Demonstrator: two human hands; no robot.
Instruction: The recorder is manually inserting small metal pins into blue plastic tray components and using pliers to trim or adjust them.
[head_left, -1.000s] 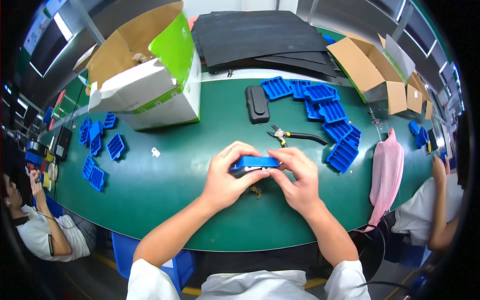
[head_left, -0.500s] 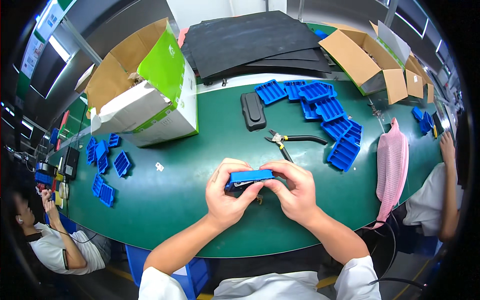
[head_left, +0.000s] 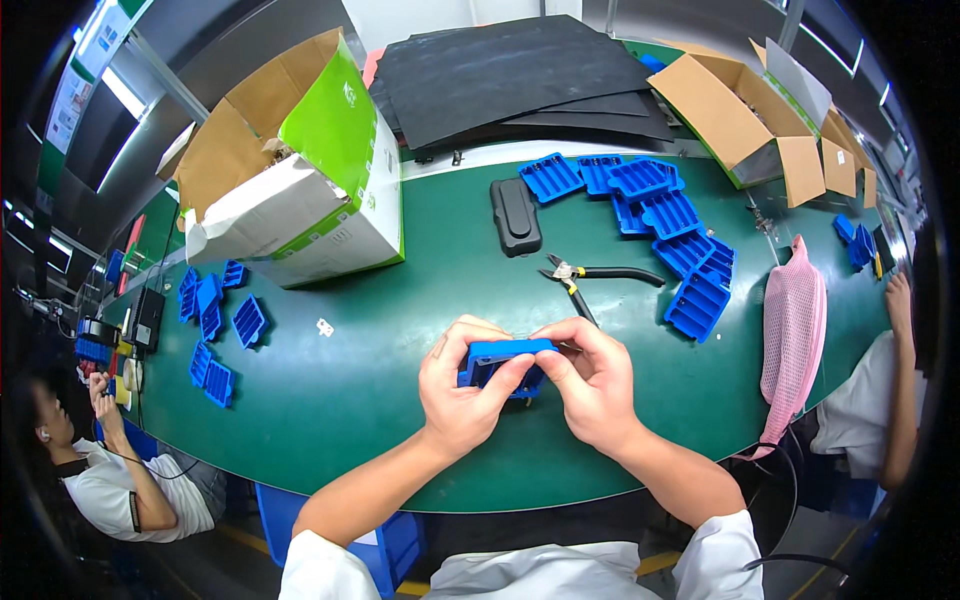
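Between my two hands, above the green table (head_left: 330,420), is a blue plastic tray (head_left: 512,347) of the same colour as the slotted ones lying around. My left hand (head_left: 462,385) grips its left side, thumb across the near face. On the right side my right hand (head_left: 588,385) pinches it, thumb near the top edge. The tray is tilted so that a long edge faces up; my fingers cover much of it, and anything inside is hard to make out. Beyond my hands lie yellow-and-black cutting pliers (head_left: 590,278) with open handles and a black oblong case (head_left: 515,218).
Slotted blue trays (head_left: 668,215) lie in an overlapping row at right, several more blue trays (head_left: 250,320) at left. Open cartons (head_left: 300,220) stand at both back corners, black sheets (head_left: 520,85) between them. A pink mesh pouch (head_left: 793,340) lies right. Co-workers sit at both sides.
The blue tray has tipped in my hands, showing more of its slotted lower part. My right thumb has shifted up to its edge. The whole view has moved slightly.
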